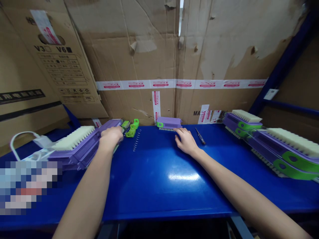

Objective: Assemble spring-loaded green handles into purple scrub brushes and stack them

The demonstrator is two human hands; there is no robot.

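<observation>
My left hand [111, 136] is curled at the end of a row of purple housings, beside a purple piece [111, 124]. Its fingers are mostly hidden, and a bit of green shows beneath them; what they grip I cannot make out. My right hand [185, 141] reaches forward with its fingers stretched out. The fingertips are at the right end of a purple brush head [169, 122] with pale bristles and a green end, which lies at the back of the blue table. Bright green plastic parts [132, 130] and a long coil spring [137, 141] lie right of my left hand.
A screwdriver [200, 136] lies right of my right hand. Purple-and-green brush units [281, 149] are stacked at the right. More purple housings [82, 156] with a pale bristle block [74, 137] stand left, near a white cable [15, 142]. Cardboard [139, 59] walls the back.
</observation>
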